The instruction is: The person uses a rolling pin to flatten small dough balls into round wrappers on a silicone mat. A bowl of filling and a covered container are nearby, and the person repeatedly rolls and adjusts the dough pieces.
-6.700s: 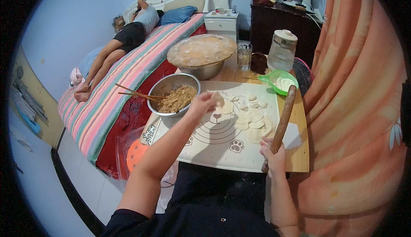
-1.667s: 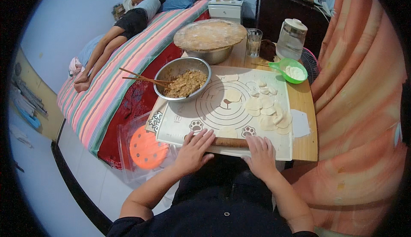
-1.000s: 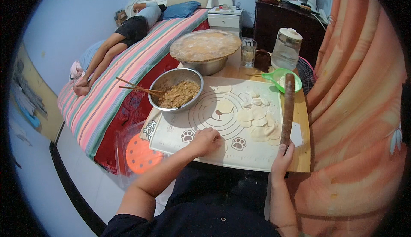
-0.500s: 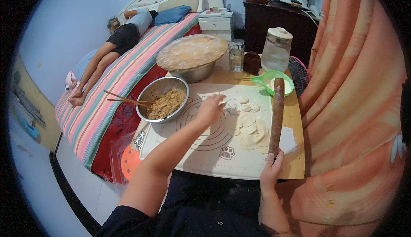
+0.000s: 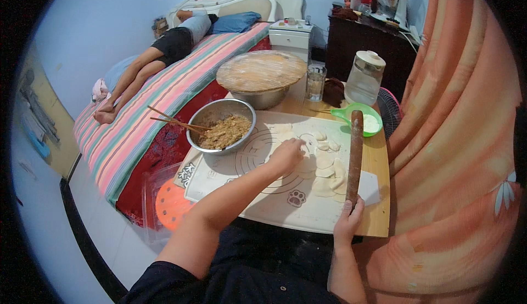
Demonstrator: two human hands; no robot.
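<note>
My right hand (image 5: 348,216) grips the lower end of a brown wooden rolling pin (image 5: 355,153), holding it upright at the right side of the mat. My left hand (image 5: 288,157) reaches across the white pastry mat (image 5: 258,210), its fingers curled downward beside the dough pieces. Whatever those fingers hold, if anything, is hidden. Thin round dough wrappers (image 5: 325,172) overlap in a group between my two hands. Just beyond them lie several small dough lumps (image 5: 323,146). A steel bowl (image 5: 248,131) of minced filling (image 5: 226,132), with chopsticks (image 5: 175,118) leaning in it, stands left of my left hand.
Behind the mat, a floured round board (image 5: 261,71) covers a metal basin (image 5: 258,100). A drinking glass (image 5: 315,84), water jug (image 5: 365,78) and green scoop of flour (image 5: 372,123) stand at the back right. An orange curtain (image 5: 455,139) hangs right; a person (image 5: 173,46) lies on the bed.
My left hand has come nearer and to the right, down toward the dough pieces. My right hand still holds the rolling pin upright. The whole view has shifted slightly.
</note>
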